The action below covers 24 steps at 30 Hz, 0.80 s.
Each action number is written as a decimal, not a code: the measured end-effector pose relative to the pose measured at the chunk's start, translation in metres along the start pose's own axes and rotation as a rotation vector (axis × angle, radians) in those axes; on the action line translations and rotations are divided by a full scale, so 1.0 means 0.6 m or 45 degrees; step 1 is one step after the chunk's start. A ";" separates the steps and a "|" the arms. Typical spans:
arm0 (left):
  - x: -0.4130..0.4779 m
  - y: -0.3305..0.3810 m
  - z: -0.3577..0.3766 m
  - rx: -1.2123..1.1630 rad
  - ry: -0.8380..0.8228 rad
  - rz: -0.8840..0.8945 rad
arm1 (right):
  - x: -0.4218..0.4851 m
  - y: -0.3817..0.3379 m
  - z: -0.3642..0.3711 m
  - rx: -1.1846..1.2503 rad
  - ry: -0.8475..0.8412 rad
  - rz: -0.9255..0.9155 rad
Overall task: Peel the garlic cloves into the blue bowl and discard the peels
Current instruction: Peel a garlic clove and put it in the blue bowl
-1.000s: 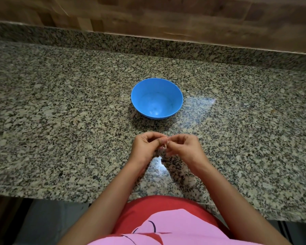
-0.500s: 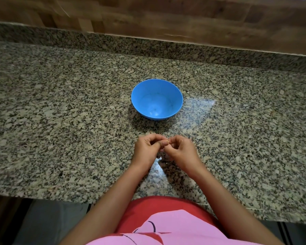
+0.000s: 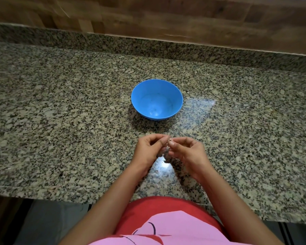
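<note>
1. Dim, warm light; a bright glare patch gleams on the granite counter [image 3: 60,103] near me.
2. The blue bowl [image 3: 156,99] casts a soft shadow toward me.
3. Wide-angle bend curves the edges; my right hand [image 3: 187,152] blurs slightly.

Pinched between left hand [image 3: 147,150] and right hand [image 3: 189,151], small thing [image 3: 168,142], too blurred to identify

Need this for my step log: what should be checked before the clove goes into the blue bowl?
1. The blue bowl stands upright on the counter, ahead of the hands: ok.
2. Room in the bowl: ok.
3. The left hand and right hand both pinch the garlic clove: ok.
4. Clove fully peeled: cannot tell, fingers hide it.
5. Container for peels: not ok, none in view.
</note>
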State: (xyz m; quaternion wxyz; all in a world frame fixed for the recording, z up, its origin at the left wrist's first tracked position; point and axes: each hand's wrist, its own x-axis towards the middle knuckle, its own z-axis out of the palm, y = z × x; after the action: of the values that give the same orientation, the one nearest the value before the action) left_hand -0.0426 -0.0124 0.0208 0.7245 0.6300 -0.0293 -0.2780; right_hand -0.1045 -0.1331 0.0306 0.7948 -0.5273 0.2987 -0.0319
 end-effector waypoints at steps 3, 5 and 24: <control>-0.001 0.002 0.000 -0.061 -0.006 -0.013 | -0.003 -0.004 -0.003 -0.370 0.054 -0.271; -0.001 0.002 0.001 -0.140 -0.013 -0.033 | -0.006 -0.005 -0.001 -0.423 0.019 -0.328; -0.011 0.021 -0.001 -0.327 -0.029 -0.209 | -0.016 0.003 0.006 -0.806 0.057 -0.511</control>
State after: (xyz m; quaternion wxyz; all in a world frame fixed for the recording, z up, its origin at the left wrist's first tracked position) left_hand -0.0430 -0.0081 0.0344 0.7737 0.5291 0.0498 -0.3450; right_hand -0.1109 -0.1259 0.0344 0.5635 -0.7942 0.2020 -0.1045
